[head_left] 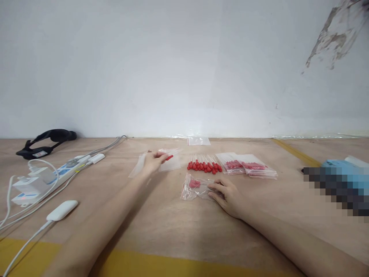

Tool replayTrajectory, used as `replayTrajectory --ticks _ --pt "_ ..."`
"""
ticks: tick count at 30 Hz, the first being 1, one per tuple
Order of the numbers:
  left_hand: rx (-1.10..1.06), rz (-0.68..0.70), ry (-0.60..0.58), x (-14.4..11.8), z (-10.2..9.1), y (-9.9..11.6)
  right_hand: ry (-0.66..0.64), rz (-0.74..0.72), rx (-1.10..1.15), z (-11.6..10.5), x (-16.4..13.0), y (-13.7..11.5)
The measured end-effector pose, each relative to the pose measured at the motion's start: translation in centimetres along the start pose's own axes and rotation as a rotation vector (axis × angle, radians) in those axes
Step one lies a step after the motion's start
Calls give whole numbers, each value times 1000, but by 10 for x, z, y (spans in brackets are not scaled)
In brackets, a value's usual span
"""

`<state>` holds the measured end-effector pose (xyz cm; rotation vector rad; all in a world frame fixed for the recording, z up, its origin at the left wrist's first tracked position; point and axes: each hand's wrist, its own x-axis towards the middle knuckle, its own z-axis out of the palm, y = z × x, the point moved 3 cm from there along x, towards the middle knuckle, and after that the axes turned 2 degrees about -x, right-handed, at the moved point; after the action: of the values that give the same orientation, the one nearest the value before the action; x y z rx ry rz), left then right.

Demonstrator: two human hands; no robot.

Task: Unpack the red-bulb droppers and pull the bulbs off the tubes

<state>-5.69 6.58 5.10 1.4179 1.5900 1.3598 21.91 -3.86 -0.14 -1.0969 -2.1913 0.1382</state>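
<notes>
Over a pair of clear plastic bags (174, 164), my left hand (153, 161) has its thumb and fingertips closed on a small red piece (169, 157). Whether a clear stem is attached to it I cannot tell. My right hand (227, 195) grips the right end of a clear zip bag (186, 192), which lies flat with red tips (194, 184) inside. Between and behind the hands runs a row of thin clear sticks with red bulb ends (204, 166). To their right, filled zip bags (230, 164) with red contents overlap a stack of similar bags (261, 173).
An empty-looking zip bag (198, 141) lies by the wall. At the left are a power strip (65, 173) with chargers and cables, a white puck-like device (62, 210) and a black headband (46, 143). A blue item (336, 167) and a pixelated dark shape sit at the right.
</notes>
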Motion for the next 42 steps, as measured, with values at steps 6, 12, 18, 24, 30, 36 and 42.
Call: replayTrajectory --ticks 6,12,18,24,30,36,42 --pt "132 -41 6 2 65 -17 7 -19 -12 -1 0 0" --pt "260 -51 -152 -1 66 -12 3 -4 -9 -2 1 -3" --pt "283 -188 -275 6 72 0 15 -3 -10 -2 0 -3" --pt "235 -238 -308 13 74 4 22 -15 -16 -1 -1 -1" --pt "303 -111 -306 21 67 -5 26 -25 -15 -2 0 -1" --pt "272 236 -489 9 63 3 28 -30 -11 -2 0 -1" --pt "240 400 -616 6 69 -4 17 -9 -16 -2 0 -2"
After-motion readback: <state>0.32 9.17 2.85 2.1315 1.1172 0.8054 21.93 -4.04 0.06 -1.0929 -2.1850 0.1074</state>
